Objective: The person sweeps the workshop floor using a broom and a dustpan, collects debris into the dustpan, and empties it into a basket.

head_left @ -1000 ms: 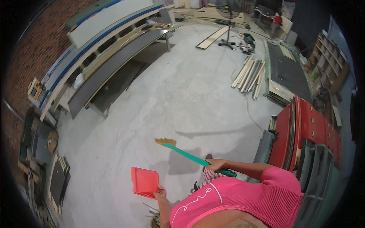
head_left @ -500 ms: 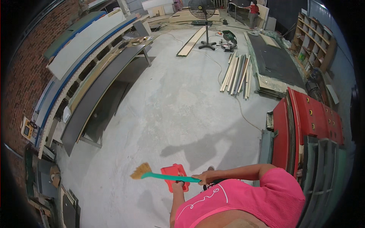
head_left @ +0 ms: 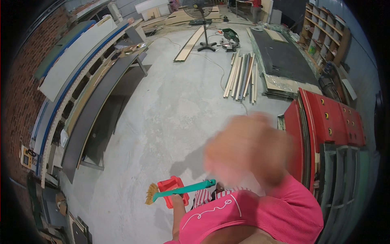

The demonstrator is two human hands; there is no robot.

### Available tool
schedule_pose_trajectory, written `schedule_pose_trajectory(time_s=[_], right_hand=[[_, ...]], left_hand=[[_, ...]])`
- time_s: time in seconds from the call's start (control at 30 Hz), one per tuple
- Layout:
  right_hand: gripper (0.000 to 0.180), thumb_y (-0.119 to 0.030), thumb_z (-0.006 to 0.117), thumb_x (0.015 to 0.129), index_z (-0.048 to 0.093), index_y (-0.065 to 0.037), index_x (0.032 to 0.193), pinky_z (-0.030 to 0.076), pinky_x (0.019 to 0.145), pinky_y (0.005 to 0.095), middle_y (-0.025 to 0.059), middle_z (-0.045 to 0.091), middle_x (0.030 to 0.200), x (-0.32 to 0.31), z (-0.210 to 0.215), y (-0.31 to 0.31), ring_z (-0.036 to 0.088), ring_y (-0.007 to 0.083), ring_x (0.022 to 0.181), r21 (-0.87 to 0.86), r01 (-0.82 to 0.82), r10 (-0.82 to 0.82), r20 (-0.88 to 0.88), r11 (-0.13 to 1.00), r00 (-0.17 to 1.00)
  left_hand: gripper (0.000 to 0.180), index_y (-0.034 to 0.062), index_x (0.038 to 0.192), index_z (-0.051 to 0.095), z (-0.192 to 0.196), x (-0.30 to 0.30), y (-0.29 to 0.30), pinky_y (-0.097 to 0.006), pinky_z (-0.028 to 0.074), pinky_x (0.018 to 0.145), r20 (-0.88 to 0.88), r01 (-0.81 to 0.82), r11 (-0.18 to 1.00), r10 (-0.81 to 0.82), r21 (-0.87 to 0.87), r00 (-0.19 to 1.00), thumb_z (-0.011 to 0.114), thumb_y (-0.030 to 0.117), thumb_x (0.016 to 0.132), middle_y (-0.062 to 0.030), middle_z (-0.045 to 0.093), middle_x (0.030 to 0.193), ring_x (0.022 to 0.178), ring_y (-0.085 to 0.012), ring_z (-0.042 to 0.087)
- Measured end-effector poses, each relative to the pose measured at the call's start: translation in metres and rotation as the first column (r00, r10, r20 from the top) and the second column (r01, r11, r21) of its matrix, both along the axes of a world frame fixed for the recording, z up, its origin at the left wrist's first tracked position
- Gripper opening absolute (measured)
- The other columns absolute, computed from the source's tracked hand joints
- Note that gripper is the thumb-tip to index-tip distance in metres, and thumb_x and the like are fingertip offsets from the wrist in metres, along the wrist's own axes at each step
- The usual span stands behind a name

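Note:
A hand brush (head_left: 185, 189) with a green handle and tan bristles lies slantwise across a red dustpan (head_left: 166, 187) in front of me. My left hand (head_left: 177, 197) is closed beneath the brush handle, at the dustpan, and bears both; the handle partly hides its fingers. The free end of the brush handle points to the right, with no hand on it. My right hand (head_left: 248, 148) is raised close to the camera, apart from the brush. Motion smears it so much that its fingers cannot be made out.
To the left stands a long dark-topped bench (head_left: 95, 97). Wooden strips (head_left: 241, 77) lie on the floor ahead, near a standing fan (head_left: 205, 34) and a green saw (head_left: 230, 38). Dark sheets (head_left: 280, 53) and red panels (head_left: 325, 116) are stacked at right. A person (head_left: 256, 10) stands far back.
My right hand has let go of the brush handle and risen toward the camera. The brush now lies over the dustpan, held from the left hand's side. The view has shifted slightly.

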State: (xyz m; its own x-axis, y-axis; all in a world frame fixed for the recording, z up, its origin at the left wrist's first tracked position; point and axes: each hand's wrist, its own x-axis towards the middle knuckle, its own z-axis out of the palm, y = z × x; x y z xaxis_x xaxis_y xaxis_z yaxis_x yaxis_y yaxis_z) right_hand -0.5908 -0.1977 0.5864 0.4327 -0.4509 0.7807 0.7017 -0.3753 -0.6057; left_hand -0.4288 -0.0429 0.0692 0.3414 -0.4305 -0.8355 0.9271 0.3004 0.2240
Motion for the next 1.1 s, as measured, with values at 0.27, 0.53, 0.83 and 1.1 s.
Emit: schedule_pose_trajectory(time_s=[0.27, 0.53, 0.83, 1.1], right_hand=[[0.007, -0.007, 0.053, 0.06, 0.047, -0.007, 0.056, 0.042, 0.051, 0.0249, 0.0056, 0.048, 0.061, -0.024, 0.011, 0.001, 0.047, 0.0135, 0.055, 0.267, 0.143, -0.137, -0.043, 0.953, 0.99], [0.006, -0.004, 0.05, 0.062, 0.048, -0.007, 0.057, 0.04, 0.048, 0.0231, 0.0056, 0.048, 0.062, 0.006, 0.01, -0.025, 0.046, 0.0128, 0.053, 0.24, 0.001, -0.014, 0.054, 0.971, 0.998], [0.008, -0.001, 0.048, 0.064, 0.049, -0.007, 0.059, 0.038, 0.046, 0.0211, 0.0055, 0.048, 0.063, 0.056, 0.012, -0.056, 0.044, 0.012, 0.051, 0.191, -0.194, 0.168, 0.144, 0.962, 0.975], [0.036, -0.016, 0.053, 0.075, 0.041, 0.009, 0.097, 0.033, 0.034, 0.0203, 0.0165, 0.05, 0.07, 0.118, 0.005, -0.084, 0.045, 0.0096, 0.048, -0.296, -0.796, 0.842, 0.3, 0.528, 0.448]], left_hand=[[0.021, 0.0054, 0.084, 0.05, 0.0, 0.007, -0.024, -0.032, 0.043, 0.055, 0.092, 0.144, 0.989, -0.146, 0.037, 0.985, 0.04, 0.021, 0.074, -0.0095, 0.053, 0.076, 0.064, -0.0185, 0.052], [0.018, 0.0064, 0.081, 0.049, 0.002, 0.048, -0.059, -0.031, 0.043, 0.053, 0.193, 0.194, 0.981, -0.196, 0.027, 0.961, 0.04, 0.02, 0.074, -0.0083, 0.052, 0.074, 0.062, -0.0175, 0.052], [0.015, 0.0076, 0.078, 0.048, -0.001, 0.101, -0.094, -0.03, 0.042, 0.051, 0.291, 0.212, 0.977, -0.207, 0.015, 0.934, 0.04, 0.019, 0.074, -0.007, 0.051, 0.071, 0.06, -0.0164, 0.051], [0.013, 0.0086, 0.075, 0.047, 0.001, 0.158, -0.126, -0.029, 0.042, 0.049, 0.407, 0.23, 0.973, -0.207, -0.008, 0.89, 0.039, 0.018, 0.074, -0.0058, 0.05, 0.069, 0.058, -0.0155, 0.05]])
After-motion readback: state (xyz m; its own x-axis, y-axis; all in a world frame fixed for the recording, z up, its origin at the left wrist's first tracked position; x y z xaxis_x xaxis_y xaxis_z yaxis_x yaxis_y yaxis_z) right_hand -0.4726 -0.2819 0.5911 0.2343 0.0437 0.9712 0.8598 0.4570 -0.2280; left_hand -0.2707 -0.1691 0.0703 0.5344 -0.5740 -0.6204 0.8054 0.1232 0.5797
